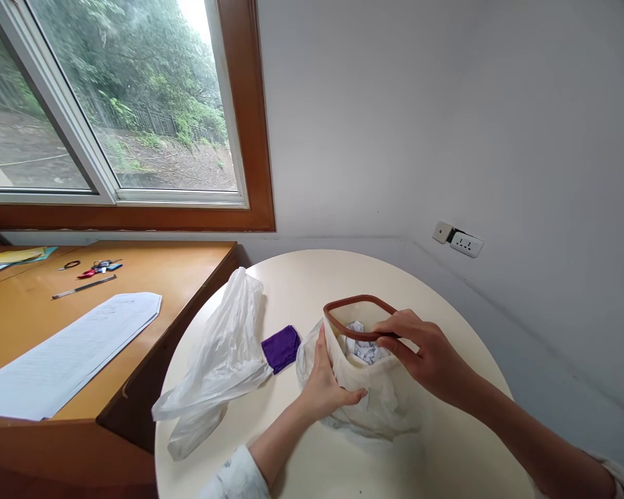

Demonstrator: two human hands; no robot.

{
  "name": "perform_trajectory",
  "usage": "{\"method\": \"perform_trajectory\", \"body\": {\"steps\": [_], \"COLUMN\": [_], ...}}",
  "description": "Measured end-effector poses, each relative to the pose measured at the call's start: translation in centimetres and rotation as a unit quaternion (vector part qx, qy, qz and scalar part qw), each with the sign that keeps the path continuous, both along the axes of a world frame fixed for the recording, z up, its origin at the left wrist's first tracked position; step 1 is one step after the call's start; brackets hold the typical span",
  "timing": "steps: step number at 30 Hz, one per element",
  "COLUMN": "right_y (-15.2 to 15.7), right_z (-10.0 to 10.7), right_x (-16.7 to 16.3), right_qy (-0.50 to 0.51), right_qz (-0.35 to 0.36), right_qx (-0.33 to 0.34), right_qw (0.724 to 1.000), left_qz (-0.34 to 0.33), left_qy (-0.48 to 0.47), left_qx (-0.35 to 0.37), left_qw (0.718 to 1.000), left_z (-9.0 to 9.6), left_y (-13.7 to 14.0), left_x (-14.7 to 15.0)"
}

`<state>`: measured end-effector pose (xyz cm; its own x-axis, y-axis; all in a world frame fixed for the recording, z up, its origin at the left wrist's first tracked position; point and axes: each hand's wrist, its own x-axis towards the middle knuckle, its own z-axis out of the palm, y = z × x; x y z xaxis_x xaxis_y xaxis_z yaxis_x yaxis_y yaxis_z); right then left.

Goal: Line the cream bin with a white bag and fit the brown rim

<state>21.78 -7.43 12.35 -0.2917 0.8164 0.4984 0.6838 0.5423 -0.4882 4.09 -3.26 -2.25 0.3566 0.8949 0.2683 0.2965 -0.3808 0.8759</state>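
A small beige trash bin (379,398) stands on the round table, with a translucent white plastic bag over its sides. Crumpled paper with writing (367,352) shows inside it. Around the bin's side lies my left hand (325,388), thumb across the front and fingers up along the left side. My right hand (421,350) pinches the near right part of a brown rim ring (356,301), which sits tilted over the bin's mouth. To the left, a loose white plastic bag (221,353) lies crumpled on the table. Between it and the bin is a folded purple cloth-like square (281,348).
The round cream table (317,267) stands against the wall. At left, a wooden desk (182,270) holds a stack of papers (78,353), a pen (84,287), keys (101,267), a dark ring (71,264) and coloured folders (13,258). A wall socket (466,243) is at right.
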Motion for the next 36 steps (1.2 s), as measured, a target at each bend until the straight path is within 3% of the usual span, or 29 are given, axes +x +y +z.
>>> {"method": "perform_trajectory", "body": {"steps": [6, 9, 12, 16, 19, 21, 27, 36], "right_y": [0.3, 0.1, 0.2, 1.8, 3.9, 5.3, 8.1, 12.0], "right_z": [0.3, 0.8, 1.7, 2.8, 2.4, 1.4, -3.7, -13.2], "right_x": [-0.3, -0.4, 0.1, 2.6, 4.8, 6.0, 8.4, 10.6], "right_qy": [0.023, -0.019, -0.065, -0.028, -0.001, -0.008, -0.027, -0.063], "right_qz": [-0.012, 0.023, 0.037, -0.117, -0.217, -0.225, -0.213, -0.207], "right_qx": [-0.013, 0.059, 0.174, 0.347, 0.418, 0.416, 0.342, 0.162], "right_qw": [1.000, 0.998, 0.982, 0.930, 0.882, 0.881, 0.915, 0.963], "left_qz": [0.011, 0.009, 0.012, 0.009, 0.003, -0.002, -0.012, -0.024], "left_qy": [0.020, 0.011, 0.008, 0.002, -0.007, -0.016, -0.056, -0.061], "left_qx": [0.013, 0.019, 0.013, -0.002, -0.005, -0.007, -0.019, -0.005], "left_qw": [1.000, 1.000, 1.000, 1.000, 1.000, 1.000, 0.998, 0.998], "left_z": [0.0, -0.1, -0.3, -0.5, -0.6, -0.7, -1.1, -0.8], "left_y": [0.2, 0.2, 0.3, 0.3, 0.4, 0.4, 0.6, 0.8], "left_x": [-0.1, -0.2, -0.2, -0.2, -0.2, -0.3, -0.4, -0.5]}}
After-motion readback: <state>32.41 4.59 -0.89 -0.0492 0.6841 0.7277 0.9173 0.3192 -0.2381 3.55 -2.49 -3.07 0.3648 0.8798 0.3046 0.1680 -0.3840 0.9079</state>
